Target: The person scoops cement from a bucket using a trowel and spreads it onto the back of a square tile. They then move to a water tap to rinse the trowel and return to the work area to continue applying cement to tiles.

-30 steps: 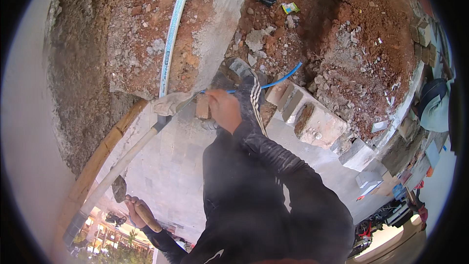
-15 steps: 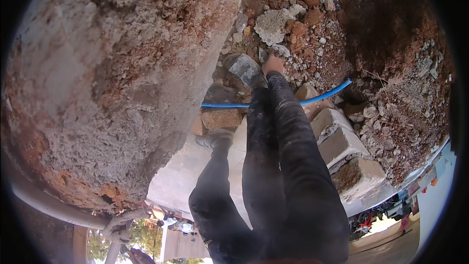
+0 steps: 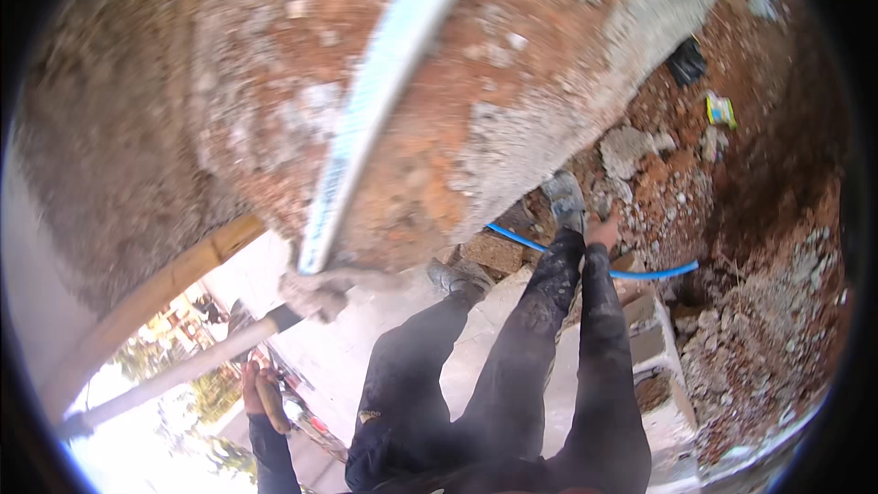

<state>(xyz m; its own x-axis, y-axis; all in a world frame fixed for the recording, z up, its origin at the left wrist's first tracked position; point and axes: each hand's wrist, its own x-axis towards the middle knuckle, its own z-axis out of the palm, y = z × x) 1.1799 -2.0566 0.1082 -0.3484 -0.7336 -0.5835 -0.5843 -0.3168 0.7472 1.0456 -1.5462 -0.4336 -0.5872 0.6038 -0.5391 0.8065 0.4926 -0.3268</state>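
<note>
My right hand (image 3: pixel 602 231) reaches down beside my grey boot (image 3: pixel 564 201), above the reddish rubble (image 3: pixel 658 206). Its fingers are too small and blurred to show whether they hold anything. A bent blue pipe (image 3: pixel 672 271) runs behind my right forearm and leg. At the lower left, my raised left hand (image 3: pixel 249 386) is closed around a tan, elongated thing (image 3: pixel 271 400) whose kind I cannot make out. Above that hand, a grey pole (image 3: pixel 201 361) slants up to a dusty knotted joint (image 3: pixel 320 295).
A white pipe (image 3: pixel 370 119) lies across a large mound of red earth and concrete (image 3: pixel 512 128). Pale hollow blocks (image 3: pixel 654 357) stand right of my legs. A concrete lump (image 3: pixel 626 151), black plastic (image 3: pixel 686 62) and a bright wrapper (image 3: pixel 721 110) lie in the rubble.
The view has swung left, bringing the white pipe and more of the poles into sight. My left hand and forearm show more fully. My right hand stays low beside the boot.
</note>
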